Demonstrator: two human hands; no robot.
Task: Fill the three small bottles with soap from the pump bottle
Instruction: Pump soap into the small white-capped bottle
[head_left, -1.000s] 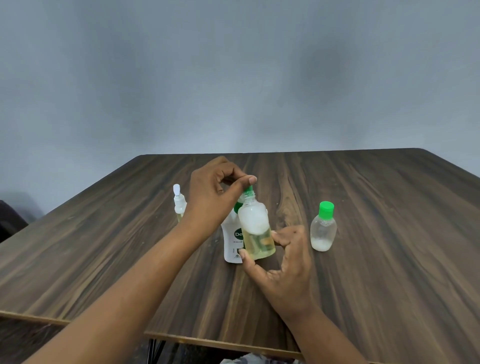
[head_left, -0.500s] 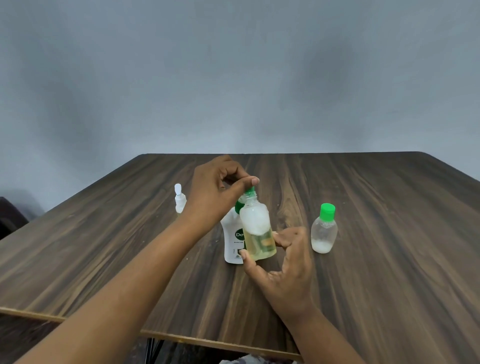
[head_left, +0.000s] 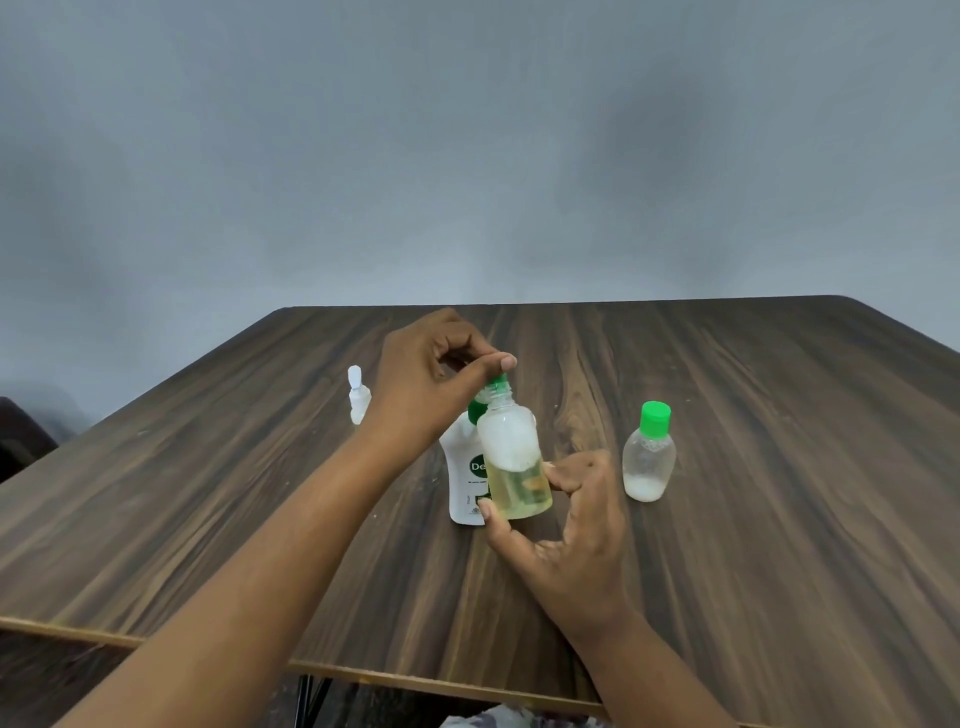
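Observation:
My right hand (head_left: 566, 519) holds a small clear bottle (head_left: 511, 460) between thumb and fingers just above the table; yellowish soap fills its lower half, with foam above. My left hand (head_left: 431, 384) pinches the green cap (head_left: 496, 383) at the bottle's neck. Directly behind stands the white pump bottle (head_left: 465, 480) with a green label, its top hidden by the held bottle and my left hand. A second small bottle (head_left: 649, 457) with a green cap stands to the right, holding a little soap. A third small bottle (head_left: 358, 397) with a white cap stands at the left, partly behind my left wrist.
All of it rests on a dark wooden table (head_left: 753, 519) whose near edge runs across the bottom of the view. A plain grey wall rises behind. A dark object (head_left: 21, 441) shows at the far left edge.
The camera view has shifted slightly. My left hand's fingers have turned a little on the green cap; the held bottle stays in about the same place.

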